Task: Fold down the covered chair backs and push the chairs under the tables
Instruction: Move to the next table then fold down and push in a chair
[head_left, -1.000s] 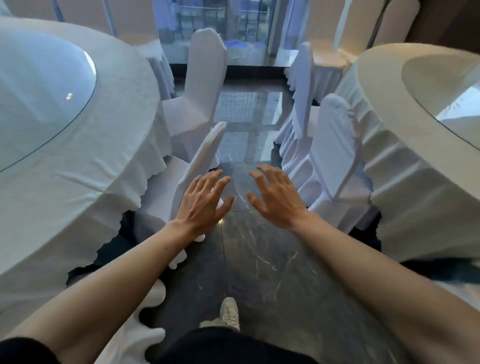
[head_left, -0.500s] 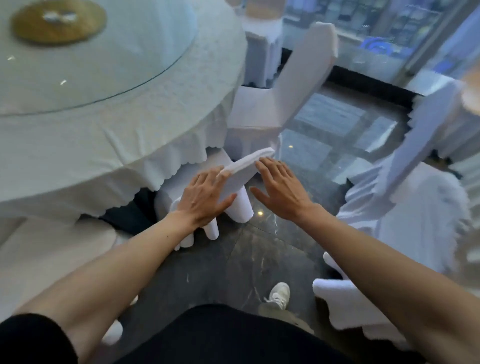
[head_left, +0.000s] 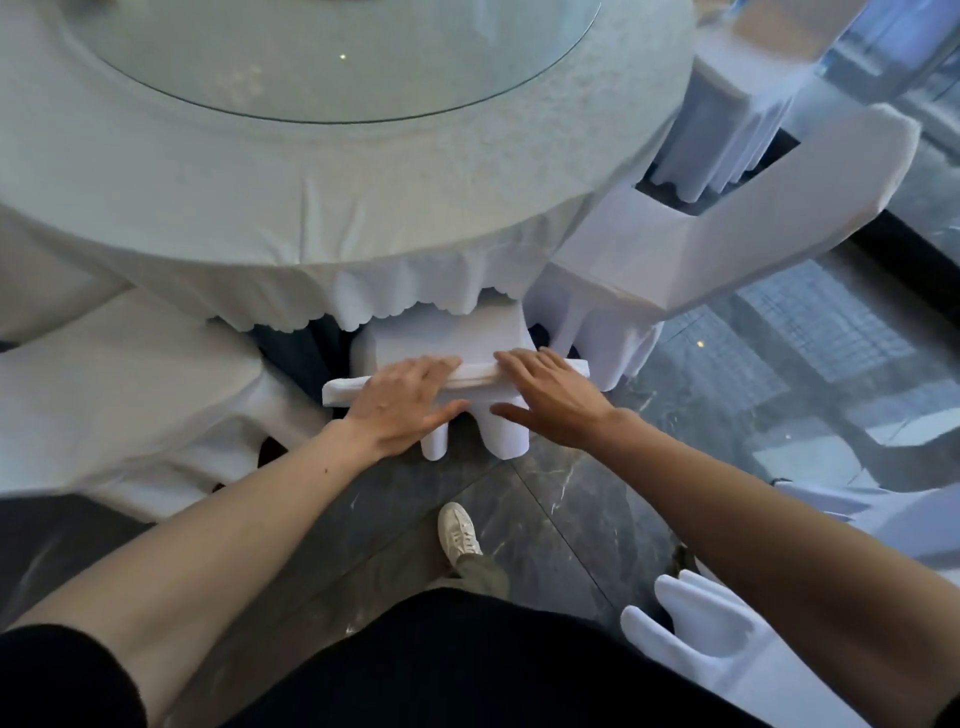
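Observation:
A white-covered chair stands partly under the round table, its seat below the scalloped tablecloth hem. Its back lies nearly flat, top edge facing me. My left hand grips that edge on the left, fingers over the top and thumb below. My right hand grips it on the right in the same way. A second covered chair with its back upright stands to the right of it, out from the table.
A glass turntable sits on the tablecloth. Another covered chair is at the left, low beside the table. A covered chair's feet show at lower right, near my shoe on the dark marble floor.
I have turned from the aisle toward the left table and stepped closer. Both hands went from open in the air to gripping the chair's top edge, and the back now lies lower.

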